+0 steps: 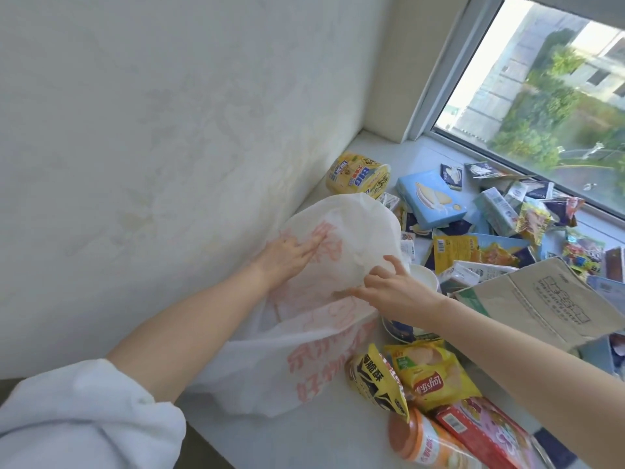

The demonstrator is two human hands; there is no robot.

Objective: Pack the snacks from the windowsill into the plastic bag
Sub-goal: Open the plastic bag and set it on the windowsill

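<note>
Left hand (287,257) lies flat with straight fingers, pressing on a white plastic bag (324,340) printed with orange-pink characters. Right hand (395,292) pinches the bag's crumpled film between thumb and curled fingers. The bag bulges on the white windowsill (304,441), close against the wall (169,130) and just beside the scattered snacks. To its right, a brown paper bag (541,299) lies over smaller packets. Nearer the viewer are a red and pink box (483,431), a yellow crisp packet (429,374), a yellow and black packet (375,377) touching it, and an orange tub (426,441). Farther back, a light blue box (429,201) and a tilted yellow noodle cup (358,174) sit near the window (541,96).
</note>
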